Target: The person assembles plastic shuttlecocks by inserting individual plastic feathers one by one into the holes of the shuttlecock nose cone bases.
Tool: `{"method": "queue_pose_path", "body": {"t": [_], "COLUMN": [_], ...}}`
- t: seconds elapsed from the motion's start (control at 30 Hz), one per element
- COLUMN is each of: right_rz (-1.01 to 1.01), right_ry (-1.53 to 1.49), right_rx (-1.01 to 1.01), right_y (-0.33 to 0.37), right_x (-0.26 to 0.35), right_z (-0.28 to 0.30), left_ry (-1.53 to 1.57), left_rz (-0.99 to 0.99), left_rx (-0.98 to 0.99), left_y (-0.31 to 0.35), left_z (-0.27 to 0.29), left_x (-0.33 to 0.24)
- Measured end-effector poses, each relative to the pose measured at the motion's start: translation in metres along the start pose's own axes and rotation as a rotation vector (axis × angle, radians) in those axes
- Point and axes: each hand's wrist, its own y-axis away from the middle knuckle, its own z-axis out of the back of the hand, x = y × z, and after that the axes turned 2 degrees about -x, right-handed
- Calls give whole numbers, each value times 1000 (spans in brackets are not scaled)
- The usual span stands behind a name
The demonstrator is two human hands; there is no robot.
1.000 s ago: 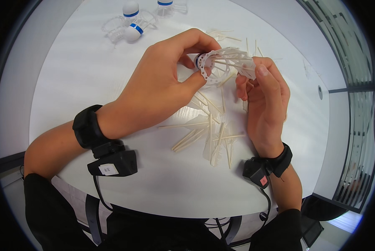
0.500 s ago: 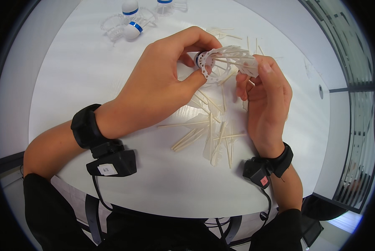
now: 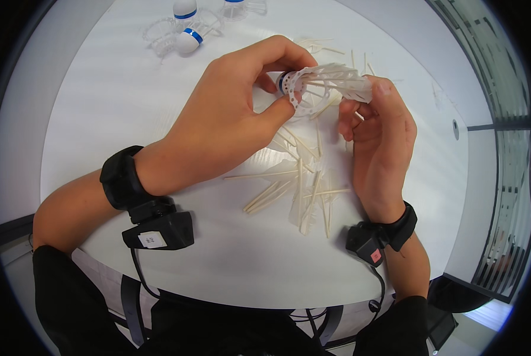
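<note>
My left hand (image 3: 236, 113) is closed around a partly feathered shuttlecock (image 3: 292, 89), its fingers on the cork end and the white plastic ring frame. The cork, with a blue band, points left and is partly hidden by the fingers. Several white feathers stick out of the frame toward the right. At their outer ends, my right hand (image 3: 384, 124) pinches a white feather (image 3: 358, 89) between thumb and forefinger, its other fingers curled. Below the hands, loose feathers (image 3: 304, 193) with pale quills lie scattered on the white table (image 3: 206, 261).
At the far left of the table lie shuttlecock bases (image 3: 189, 41) with white corks, blue bands and clear plastic skirts; another base (image 3: 234, 8) is beside them. More quills (image 3: 319, 46) lie beyond my hands. Black wrist devices (image 3: 158, 228) with cables hang from both forearms.
My right hand has shifted slightly to the right, still at the feather ends. The left hand and the shuttlecock have barely moved.
</note>
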Motion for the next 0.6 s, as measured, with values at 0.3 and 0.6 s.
{"method": "queue_pose_path", "body": {"t": [0.3, 0.6], "right_rz": [35, 34], "right_ry": [51, 15], "right_rx": [46, -38], "right_y": [-1, -2], "right_x": [-2, -2], "right_z": [2, 1], "left_ry": [8, 17], "left_rz": [18, 4], "left_rx": [-2, -22], "left_y": [-1, -1], "left_z": [-1, -1], "left_x": [0, -1]}}
